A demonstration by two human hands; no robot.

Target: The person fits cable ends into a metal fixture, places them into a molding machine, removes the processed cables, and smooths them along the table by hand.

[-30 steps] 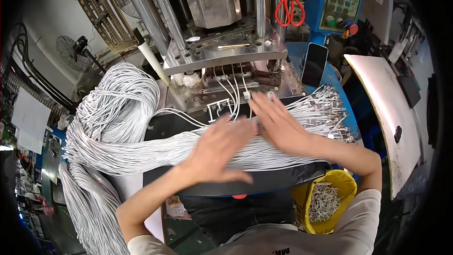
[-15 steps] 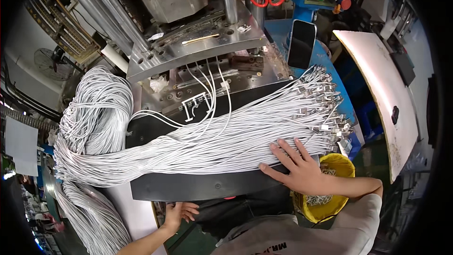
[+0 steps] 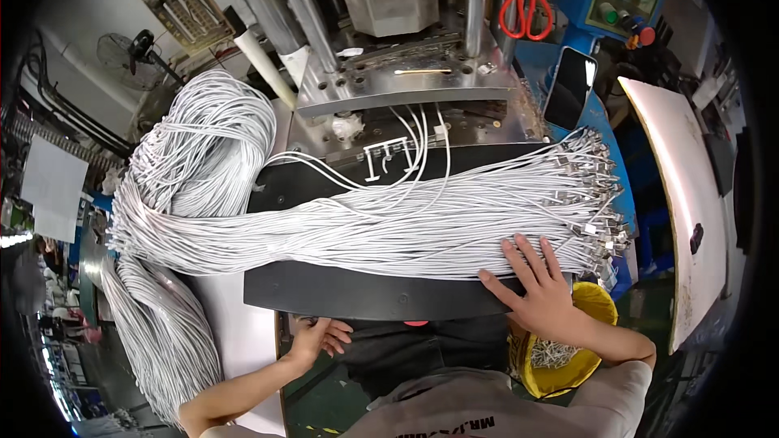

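A thick bundle of white cables (image 3: pixel 357 235) lies across the black work surface (image 3: pixel 341 292), with metal plug ends (image 3: pixel 596 186) gathered at its right. My right hand (image 3: pixel 544 296) rests palm down on the near edge of the bundle, just left of the plugs. Its fingers are spread and it grips nothing. Below the front edge of the black surface is my left hand (image 3: pixel 320 339), fingers apart and loosely bent, holding nothing I can see. A few single cables run from the bundle into the press. By them lies a small white moulded frame (image 3: pixel 388 158).
The metal press (image 3: pixel 406 93) stands behind the cables, a cotton swab (image 3: pixel 422 71) on its plate. Red-handled scissors (image 3: pixel 526 16) hang at its right, above a phone (image 3: pixel 570 88). A yellow-lined bin (image 3: pixel 596 304) holds small scraps. More coiled cable (image 3: pixel 166 332) hangs at the left.
My view has shifted, so the whole scene sits farther right and slightly differently angled. Both hands keep about the same places at the bundle and the surface edge.
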